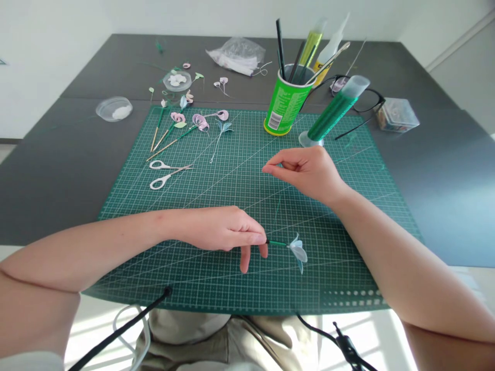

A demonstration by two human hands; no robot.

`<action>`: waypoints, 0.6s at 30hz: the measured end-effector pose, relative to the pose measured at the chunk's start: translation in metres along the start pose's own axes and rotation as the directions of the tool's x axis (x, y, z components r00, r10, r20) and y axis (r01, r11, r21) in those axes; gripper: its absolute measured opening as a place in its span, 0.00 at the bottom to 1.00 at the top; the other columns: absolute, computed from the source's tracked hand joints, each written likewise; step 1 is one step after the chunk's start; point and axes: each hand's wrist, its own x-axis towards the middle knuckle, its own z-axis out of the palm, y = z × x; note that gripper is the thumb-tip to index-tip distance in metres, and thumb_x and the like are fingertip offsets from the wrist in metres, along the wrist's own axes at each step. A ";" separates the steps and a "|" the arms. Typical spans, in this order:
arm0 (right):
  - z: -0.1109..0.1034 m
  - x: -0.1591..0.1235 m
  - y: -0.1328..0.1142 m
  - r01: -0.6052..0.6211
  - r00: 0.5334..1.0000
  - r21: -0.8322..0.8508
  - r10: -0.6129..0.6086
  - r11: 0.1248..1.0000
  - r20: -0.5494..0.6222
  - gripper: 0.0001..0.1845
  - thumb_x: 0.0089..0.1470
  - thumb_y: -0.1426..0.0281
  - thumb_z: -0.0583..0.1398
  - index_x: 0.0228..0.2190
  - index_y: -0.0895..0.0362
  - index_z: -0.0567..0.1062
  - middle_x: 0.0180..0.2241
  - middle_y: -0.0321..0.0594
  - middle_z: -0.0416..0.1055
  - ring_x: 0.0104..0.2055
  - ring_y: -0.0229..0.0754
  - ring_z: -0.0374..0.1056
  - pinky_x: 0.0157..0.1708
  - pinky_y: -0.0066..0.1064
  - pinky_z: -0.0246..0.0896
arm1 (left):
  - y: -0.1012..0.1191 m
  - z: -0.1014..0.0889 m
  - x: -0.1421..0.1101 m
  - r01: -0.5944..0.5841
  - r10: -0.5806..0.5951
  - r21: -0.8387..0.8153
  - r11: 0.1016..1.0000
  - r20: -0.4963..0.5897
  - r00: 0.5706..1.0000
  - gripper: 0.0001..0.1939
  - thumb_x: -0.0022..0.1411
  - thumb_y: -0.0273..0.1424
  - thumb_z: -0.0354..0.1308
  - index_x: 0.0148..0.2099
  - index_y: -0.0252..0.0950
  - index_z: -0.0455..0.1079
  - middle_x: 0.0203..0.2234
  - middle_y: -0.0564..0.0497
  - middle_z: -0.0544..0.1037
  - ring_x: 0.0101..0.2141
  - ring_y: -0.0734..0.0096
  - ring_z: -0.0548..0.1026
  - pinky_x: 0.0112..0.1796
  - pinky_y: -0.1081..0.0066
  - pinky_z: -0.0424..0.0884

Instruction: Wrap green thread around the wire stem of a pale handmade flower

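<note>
My left hand [235, 232] is closed in a pinch on the stem of a small artificial flower [298, 251], low over the front of the cutting mat. The flower's petals are pale blue and white, and point right. Its stem is wrapped in green, with a dark bit at my fingertips. Above and to the right, my right hand [305, 167] is closed in a pinch. A fine green thread [277, 208] shows faintly between the stem and that hand; its end at the fingers is hidden.
Scissors [170, 172] and several finished flowers [200, 122] lie on the green mat [232, 190]. A green can of tools [286, 103], a tube wound with green thread [334, 114], eyeglasses [363, 111] and a clear box [398, 114] stand behind my right hand. Small dishes [114, 109] are back left.
</note>
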 end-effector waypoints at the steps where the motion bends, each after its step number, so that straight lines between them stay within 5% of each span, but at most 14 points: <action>1: 0.002 0.000 0.000 0.008 1.000 0.007 -0.008 1.000 -0.010 0.09 0.61 0.71 0.69 0.29 0.60 0.83 0.16 0.25 0.51 0.20 0.29 0.47 0.22 0.29 0.46 | 0.000 0.000 0.000 -0.009 0.009 0.015 1.000 0.009 1.000 0.23 0.83 0.39 0.44 0.51 0.35 0.79 0.33 0.51 0.88 0.24 0.75 0.69 0.31 0.75 0.68; 6: 0.008 0.001 0.000 -0.009 0.999 0.017 0.009 1.000 -0.037 0.05 0.61 0.71 0.68 0.33 0.58 0.84 0.17 0.25 0.48 0.21 0.31 0.46 0.25 0.31 0.48 | 0.000 0.000 0.001 -0.044 0.044 0.008 0.999 0.006 0.999 0.22 0.83 0.37 0.44 0.41 0.36 0.75 0.35 0.49 0.88 0.27 0.73 0.71 0.33 0.73 0.68; 11: 0.005 0.000 -0.002 -0.054 0.998 0.001 0.054 0.999 -0.027 0.05 0.62 0.70 0.67 0.34 0.57 0.84 0.17 0.25 0.47 0.21 0.32 0.45 0.26 0.32 0.47 | 0.000 -0.001 0.001 0.000 0.001 -0.027 1.000 0.025 1.000 0.22 0.82 0.44 0.45 0.47 0.37 0.75 0.30 0.50 0.87 0.25 0.72 0.67 0.30 0.73 0.66; 18: 0.004 0.001 0.000 -0.032 0.999 0.005 0.032 0.999 0.004 0.05 0.61 0.71 0.67 0.34 0.59 0.84 0.17 0.25 0.48 0.21 0.31 0.46 0.25 0.31 0.47 | 0.000 -0.001 0.001 0.019 -0.007 -0.162 0.987 0.074 0.997 0.23 0.80 0.46 0.48 0.40 0.36 0.74 0.32 0.48 0.86 0.20 0.75 0.62 0.25 0.73 0.62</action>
